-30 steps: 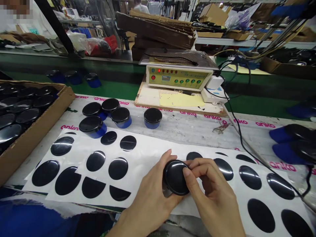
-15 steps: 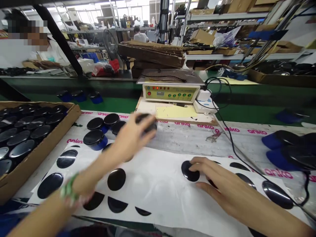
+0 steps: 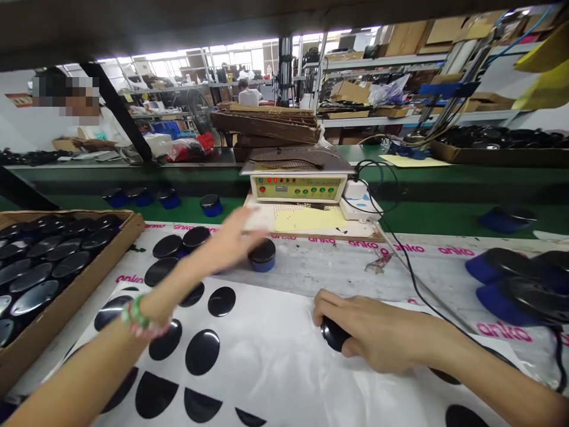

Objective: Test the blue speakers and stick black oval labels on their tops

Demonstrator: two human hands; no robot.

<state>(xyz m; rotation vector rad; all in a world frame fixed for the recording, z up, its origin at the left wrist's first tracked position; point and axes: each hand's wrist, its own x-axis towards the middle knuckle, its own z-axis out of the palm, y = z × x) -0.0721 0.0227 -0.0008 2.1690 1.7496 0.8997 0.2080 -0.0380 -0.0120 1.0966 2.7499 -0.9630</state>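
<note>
My left hand (image 3: 229,240), blurred by motion, reaches over the table with its fingers stretched out. Just right of those fingers stands a round blue piece with a glossy black top (image 3: 263,255). More such pieces, among them one black-topped piece (image 3: 168,246), stand under and left of my left wrist. On the white sheet (image 3: 267,338), my right hand (image 3: 355,326) curls its thumb and fingers around a glossy black disc (image 3: 333,335). The hand covers much of that disc. Black circles, one of them a whole black circle (image 3: 203,351), lie across the sheet.
A cardboard tray (image 3: 133,228) full of black round pieces stands at left. Behind the table, blue pieces sit on a green belt (image 3: 240,204). A control box (image 3: 300,188) with cables stands at centre back. Blue pieces (image 3: 502,261) cluster at right. A person (image 3: 104,127) sits beyond.
My left hand has left the black-topped piece at its fingers and shifted left. A further blue piece now stands on the green belt. My right fingers have closed around the black disc. The view has tilted up.
</note>
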